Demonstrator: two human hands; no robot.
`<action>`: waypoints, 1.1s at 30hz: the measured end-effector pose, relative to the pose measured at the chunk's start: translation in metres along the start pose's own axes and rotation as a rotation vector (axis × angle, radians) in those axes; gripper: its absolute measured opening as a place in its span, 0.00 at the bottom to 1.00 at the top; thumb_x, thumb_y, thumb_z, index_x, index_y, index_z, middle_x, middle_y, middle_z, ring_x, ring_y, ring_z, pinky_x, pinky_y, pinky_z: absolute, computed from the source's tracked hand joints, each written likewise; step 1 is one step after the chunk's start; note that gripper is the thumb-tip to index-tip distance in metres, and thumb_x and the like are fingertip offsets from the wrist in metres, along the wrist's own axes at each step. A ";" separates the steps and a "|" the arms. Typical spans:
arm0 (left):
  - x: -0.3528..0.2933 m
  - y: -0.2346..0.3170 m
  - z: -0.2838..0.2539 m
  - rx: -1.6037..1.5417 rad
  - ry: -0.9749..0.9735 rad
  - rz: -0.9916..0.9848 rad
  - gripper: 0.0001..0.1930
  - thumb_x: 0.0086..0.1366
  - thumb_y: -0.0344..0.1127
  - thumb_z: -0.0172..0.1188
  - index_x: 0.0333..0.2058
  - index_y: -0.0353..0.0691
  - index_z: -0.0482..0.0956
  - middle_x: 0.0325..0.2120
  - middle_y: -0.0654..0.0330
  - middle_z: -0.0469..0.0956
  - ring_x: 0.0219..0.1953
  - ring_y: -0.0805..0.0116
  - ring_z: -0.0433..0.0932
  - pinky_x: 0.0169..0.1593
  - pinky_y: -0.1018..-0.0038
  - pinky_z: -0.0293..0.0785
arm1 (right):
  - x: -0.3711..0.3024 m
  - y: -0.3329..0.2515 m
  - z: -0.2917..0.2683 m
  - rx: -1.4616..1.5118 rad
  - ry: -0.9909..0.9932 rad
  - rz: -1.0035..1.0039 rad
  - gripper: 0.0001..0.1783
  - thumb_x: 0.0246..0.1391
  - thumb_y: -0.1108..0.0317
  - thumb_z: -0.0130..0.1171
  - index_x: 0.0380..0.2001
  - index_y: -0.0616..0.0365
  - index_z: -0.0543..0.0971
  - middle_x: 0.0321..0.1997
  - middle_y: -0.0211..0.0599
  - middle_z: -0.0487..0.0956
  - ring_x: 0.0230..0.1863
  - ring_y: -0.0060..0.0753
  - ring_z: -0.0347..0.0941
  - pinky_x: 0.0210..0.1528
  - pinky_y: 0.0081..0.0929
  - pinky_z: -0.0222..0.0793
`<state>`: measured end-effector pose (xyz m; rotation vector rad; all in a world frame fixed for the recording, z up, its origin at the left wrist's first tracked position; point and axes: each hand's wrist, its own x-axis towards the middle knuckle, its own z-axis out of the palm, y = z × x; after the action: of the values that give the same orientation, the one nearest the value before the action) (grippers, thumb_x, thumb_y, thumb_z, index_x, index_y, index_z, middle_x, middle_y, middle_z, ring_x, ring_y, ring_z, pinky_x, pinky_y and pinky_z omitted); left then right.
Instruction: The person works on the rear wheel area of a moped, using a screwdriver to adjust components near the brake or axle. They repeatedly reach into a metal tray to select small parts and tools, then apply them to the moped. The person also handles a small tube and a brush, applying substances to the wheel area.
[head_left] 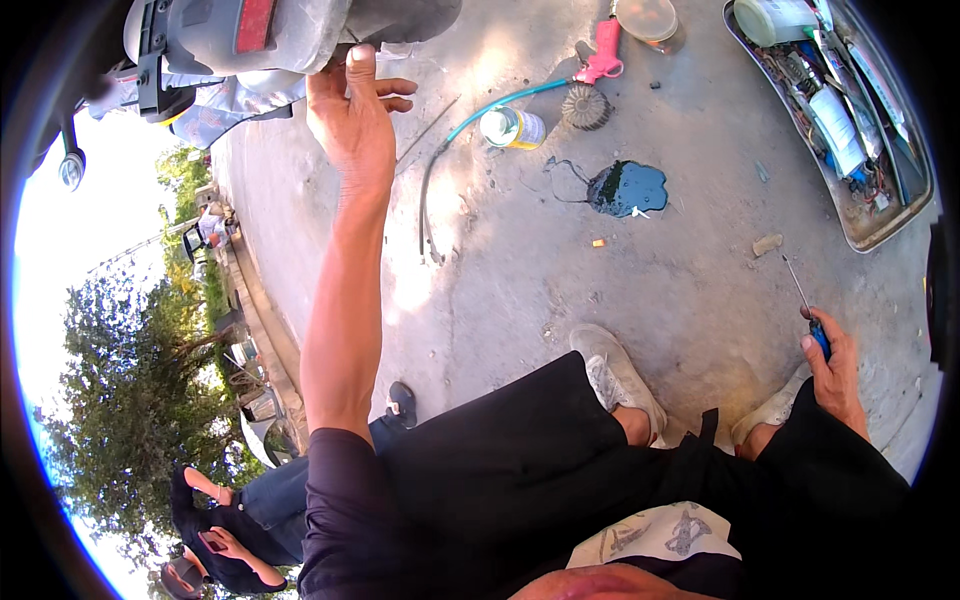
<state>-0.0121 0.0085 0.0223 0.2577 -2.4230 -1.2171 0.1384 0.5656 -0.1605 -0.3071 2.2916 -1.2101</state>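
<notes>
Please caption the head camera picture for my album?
Left hand at a dark vehicle part, right hand holding a blue-handled screwdriver.

Upper left in the frame, the vehicle part (295,35) is dark grey with a red reflector (255,25); top centre, the air gun (603,55) is pinkish red, its hose (500,102) teal, and the can (512,129) white and yellow. At the right, the screwdriver (820,337) has a blue handle. Along the bottom, the trousers (500,440) are black and the cloth (650,532) beige with a dark printed pattern.
</notes>
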 end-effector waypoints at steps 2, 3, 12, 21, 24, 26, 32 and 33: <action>0.001 0.009 -0.004 0.017 0.023 0.014 0.27 0.76 0.50 0.57 0.56 0.28 0.68 0.47 0.48 0.80 0.30 0.59 0.85 0.29 0.71 0.80 | -0.026 0.039 0.015 -0.139 0.071 -0.122 0.22 0.63 0.65 0.61 0.59 0.57 0.77 0.37 0.43 0.79 0.34 0.48 0.74 0.40 0.34 0.71; 0.002 0.010 -0.004 0.012 0.031 0.013 0.28 0.76 0.51 0.57 0.56 0.28 0.68 0.47 0.48 0.80 0.30 0.60 0.85 0.29 0.71 0.80 | -0.039 0.053 0.021 -0.128 0.050 -0.105 0.22 0.62 0.67 0.62 0.59 0.56 0.77 0.39 0.46 0.79 0.36 0.52 0.76 0.42 0.36 0.72; -0.003 0.003 0.005 0.065 0.031 0.014 0.24 0.77 0.49 0.57 0.53 0.28 0.71 0.42 0.54 0.78 0.28 0.61 0.85 0.28 0.72 0.79 | -0.043 0.091 0.066 -0.190 0.248 -0.001 0.20 0.57 0.71 0.65 0.53 0.55 0.80 0.43 0.50 0.81 0.44 0.57 0.80 0.47 0.38 0.74; 0.004 -0.018 0.010 0.179 -0.111 -0.069 0.20 0.75 0.41 0.61 0.53 0.29 0.72 0.48 0.50 0.79 0.26 0.64 0.85 0.25 0.75 0.77 | -0.037 0.085 0.064 -0.185 0.269 -0.052 0.19 0.58 0.69 0.65 0.53 0.55 0.80 0.42 0.50 0.82 0.42 0.58 0.81 0.45 0.39 0.75; 0.002 -0.016 0.010 0.136 -0.073 -0.086 0.23 0.75 0.44 0.61 0.53 0.29 0.71 0.48 0.49 0.79 0.26 0.63 0.85 0.25 0.75 0.77 | -0.036 0.084 0.064 -0.160 0.273 -0.043 0.19 0.58 0.68 0.65 0.53 0.55 0.80 0.42 0.50 0.82 0.42 0.57 0.81 0.45 0.39 0.75; -0.003 -0.010 0.007 0.114 -0.026 -0.075 0.24 0.75 0.46 0.61 0.54 0.28 0.70 0.48 0.49 0.80 0.27 0.62 0.85 0.27 0.74 0.78 | -0.035 0.084 0.065 -0.143 0.254 -0.006 0.19 0.58 0.68 0.65 0.53 0.55 0.80 0.42 0.50 0.81 0.42 0.57 0.81 0.46 0.39 0.75; 0.001 0.005 0.005 0.092 0.051 0.009 0.25 0.76 0.49 0.59 0.52 0.28 0.69 0.40 0.53 0.77 0.29 0.60 0.86 0.27 0.72 0.80 | -0.036 0.083 0.064 -0.136 0.268 -0.022 0.18 0.58 0.70 0.65 0.53 0.55 0.80 0.42 0.50 0.81 0.43 0.56 0.81 0.48 0.38 0.75; 0.001 0.006 0.007 0.098 0.060 0.030 0.24 0.76 0.48 0.59 0.51 0.28 0.69 0.37 0.54 0.76 0.27 0.60 0.85 0.26 0.72 0.79 | -0.037 0.085 0.065 -0.133 0.267 -0.018 0.18 0.58 0.70 0.65 0.53 0.55 0.80 0.42 0.50 0.81 0.43 0.56 0.81 0.48 0.38 0.75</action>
<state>-0.0157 0.0167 0.0236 0.2810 -2.4294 -1.0637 0.2083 0.5850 -0.2469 -0.2252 2.6104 -1.1684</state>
